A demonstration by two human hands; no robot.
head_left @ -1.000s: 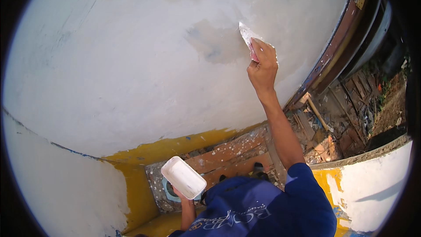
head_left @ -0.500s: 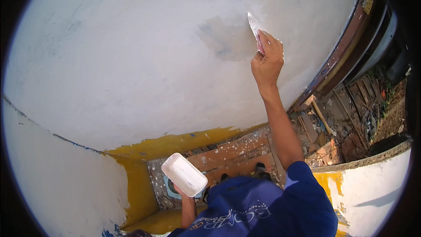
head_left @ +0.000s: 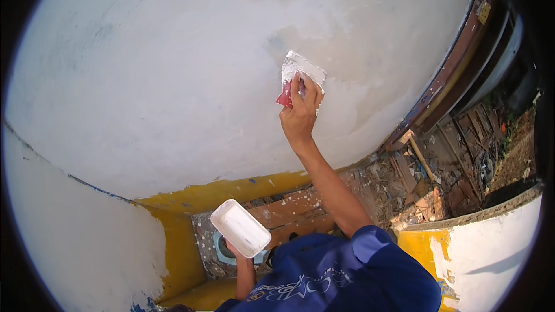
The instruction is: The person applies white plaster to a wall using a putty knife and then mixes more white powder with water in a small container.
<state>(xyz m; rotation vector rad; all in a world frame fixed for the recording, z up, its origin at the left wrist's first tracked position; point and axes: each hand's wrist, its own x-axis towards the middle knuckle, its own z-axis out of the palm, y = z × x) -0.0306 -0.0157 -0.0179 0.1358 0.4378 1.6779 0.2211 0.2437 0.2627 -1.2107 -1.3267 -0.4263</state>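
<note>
My right hand (head_left: pixel 300 117) is raised against the white plastered wall (head_left: pixel 173 81) and grips a putty knife (head_left: pixel 300 72) with a red handle and a blade smeared with white filler. The blade lies flat on the wall beside a greyish damp patch. My left hand (head_left: pixel 238 251) is low near my body and holds a white rectangular tray (head_left: pixel 240 228) from underneath; most of that hand is hidden by the tray. A blue sleeve covers my right upper arm.
A yellow band (head_left: pixel 231 190) runs along the wall's base. Wooden planks (head_left: pixel 289 211) and rubble lie on the ground below. A brown door frame (head_left: pixel 451 75) stands at the right, with scrap wood (head_left: pixel 462 138) beyond. A low white and yellow wall (head_left: pixel 491 242) is at lower right.
My right hand has drawn the putty knife down and to the left across the wall. The blade now lies flat, face on. The tray has barely shifted.
</note>
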